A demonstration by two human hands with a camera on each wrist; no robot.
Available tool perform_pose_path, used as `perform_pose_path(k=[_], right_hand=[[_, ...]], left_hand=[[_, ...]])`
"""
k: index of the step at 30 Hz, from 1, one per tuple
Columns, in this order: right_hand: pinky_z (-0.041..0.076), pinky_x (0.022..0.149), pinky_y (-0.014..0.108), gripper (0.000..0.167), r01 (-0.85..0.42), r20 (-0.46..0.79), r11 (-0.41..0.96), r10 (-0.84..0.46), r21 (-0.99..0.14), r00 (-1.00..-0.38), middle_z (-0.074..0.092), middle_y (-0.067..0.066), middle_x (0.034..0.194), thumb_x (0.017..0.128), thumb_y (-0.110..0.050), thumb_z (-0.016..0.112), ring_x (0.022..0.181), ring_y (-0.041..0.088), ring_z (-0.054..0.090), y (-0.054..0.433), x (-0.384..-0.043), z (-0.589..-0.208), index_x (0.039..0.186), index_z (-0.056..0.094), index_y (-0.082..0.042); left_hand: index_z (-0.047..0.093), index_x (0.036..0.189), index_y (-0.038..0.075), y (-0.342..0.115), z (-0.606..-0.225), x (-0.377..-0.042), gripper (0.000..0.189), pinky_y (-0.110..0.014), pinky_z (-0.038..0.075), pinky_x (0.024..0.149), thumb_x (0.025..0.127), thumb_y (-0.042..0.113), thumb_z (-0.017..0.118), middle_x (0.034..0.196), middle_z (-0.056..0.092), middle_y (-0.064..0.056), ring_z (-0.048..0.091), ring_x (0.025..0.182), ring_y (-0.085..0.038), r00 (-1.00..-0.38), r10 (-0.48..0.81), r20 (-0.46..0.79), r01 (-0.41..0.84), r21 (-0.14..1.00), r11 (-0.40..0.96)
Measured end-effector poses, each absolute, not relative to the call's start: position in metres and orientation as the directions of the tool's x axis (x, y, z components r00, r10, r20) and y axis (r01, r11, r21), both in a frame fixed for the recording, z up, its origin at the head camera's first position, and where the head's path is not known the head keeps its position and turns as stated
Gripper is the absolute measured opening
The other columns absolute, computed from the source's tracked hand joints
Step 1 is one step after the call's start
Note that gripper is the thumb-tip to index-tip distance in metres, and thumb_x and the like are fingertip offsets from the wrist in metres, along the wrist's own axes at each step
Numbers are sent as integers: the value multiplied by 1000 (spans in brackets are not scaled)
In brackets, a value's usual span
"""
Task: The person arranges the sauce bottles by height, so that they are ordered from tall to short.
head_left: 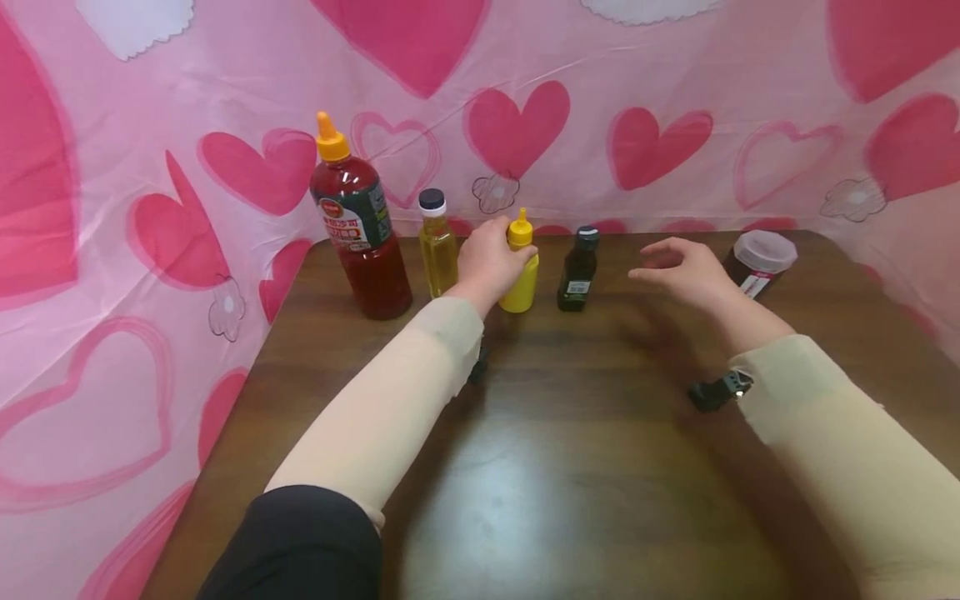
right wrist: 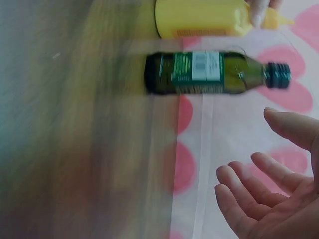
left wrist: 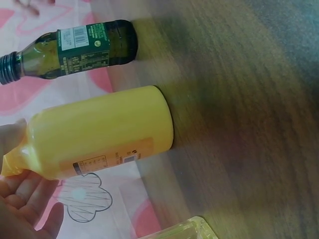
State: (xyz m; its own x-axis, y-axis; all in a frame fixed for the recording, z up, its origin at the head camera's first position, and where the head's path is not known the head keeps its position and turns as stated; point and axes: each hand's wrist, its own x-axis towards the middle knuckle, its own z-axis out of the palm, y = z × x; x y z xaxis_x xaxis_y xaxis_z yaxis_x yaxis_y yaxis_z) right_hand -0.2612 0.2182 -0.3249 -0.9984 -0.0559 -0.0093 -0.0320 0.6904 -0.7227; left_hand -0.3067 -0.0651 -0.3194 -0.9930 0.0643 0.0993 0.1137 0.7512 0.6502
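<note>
A yellow squeeze bottle with a pointed nozzle stands upright at the back of the table. My left hand pinches it around the neck, thumb on one side and fingers on the other, as the left wrist view shows at the bottle's shoulder. Just right of it stands a small dark green glass bottle with a black cap and a green label. My right hand hovers to the right of that glass bottle, apart from it, fingers spread and nothing held.
To the left stand a tall red sauce bottle with an orange nozzle cap and a clear bottle of yellow oil with a black cap. A dark jar with a translucent lid is behind my right hand. Pink heart-print cloth hangs behind the brown wooden table.
</note>
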Motion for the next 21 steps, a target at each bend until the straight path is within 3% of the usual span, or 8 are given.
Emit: perform_pose_path(k=[7,11,15,21], right_hand=[[54,73,26,54,47,-105,622,-57,-782,-993,72,5,99,93,-33,70,82,11,68,278,-227,-342,129,55,5],[56,71,24,52,95,-149,584,-45,-806,-988,71,-5,94,96,-23,67,79,8,69,312,-217,-350,128,51,14],[57,71,25,56,158,-155,527,50,-835,-987,70,-12,87,96,-28,67,77,6,69,336,-217,-351,127,49,15],[56,69,22,64,195,-108,441,214,-876,-971,63,-21,80,92,-40,70,72,-1,65,338,-235,-348,129,45,6]], left_hand=[[56,121,16,-67,-319,-305,43,-41,47,99,90,40,72,114,60,0,59,106,-20,-991,69,118,130,658,742],[56,121,15,-74,-319,-305,43,-40,47,99,90,41,71,115,60,0,59,106,-20,-990,73,121,135,654,744],[56,121,15,-83,-318,-307,43,-40,47,100,90,41,71,115,60,-1,59,107,-20,-991,58,122,124,650,750],[56,124,15,-100,-316,-306,45,-41,46,101,90,41,72,119,60,-1,59,110,-21,-995,13,102,78,670,738]])
